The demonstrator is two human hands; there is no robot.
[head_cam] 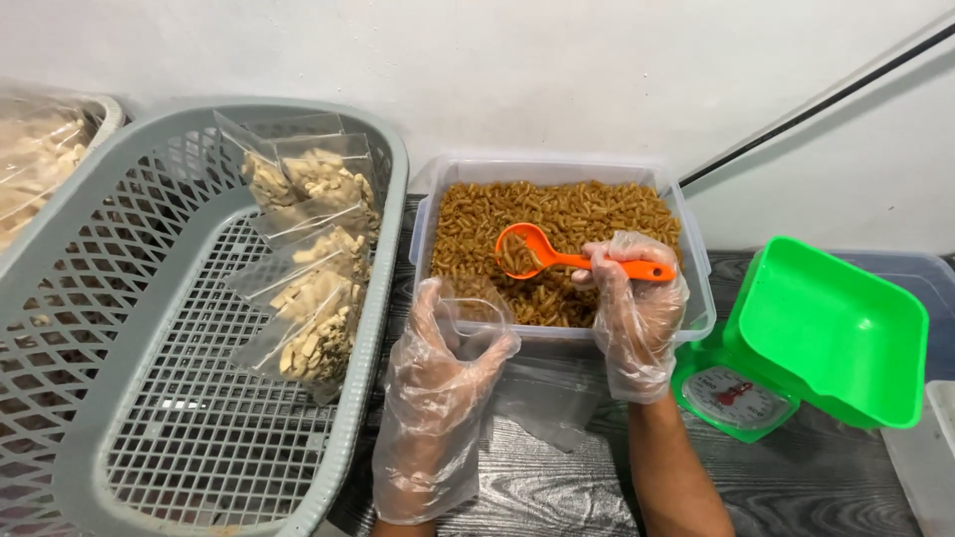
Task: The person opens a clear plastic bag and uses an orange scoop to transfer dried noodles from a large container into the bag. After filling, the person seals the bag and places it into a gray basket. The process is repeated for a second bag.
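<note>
Two gloved hands work at the near edge of a clear plastic tub [696, 298] filled with brown spiral snacks [557, 224]. The right hand [637, 308] is closed around the handle of an orange scoop [557, 257], whose bowl sits over the snacks and carries a small load. The left hand [443, 358] is curled around the open mouth of a small clear bag [477, 308], held just beside the tub's near wall, left of the scoop. The hands are apart. Left of the tub, a grey mesh basket [149, 438] holds several filled bags [313, 288] of pale snacks. Right of the tub stands a green kitchen scale [826, 333] on the dark woodgrain table [537, 487].
</note>
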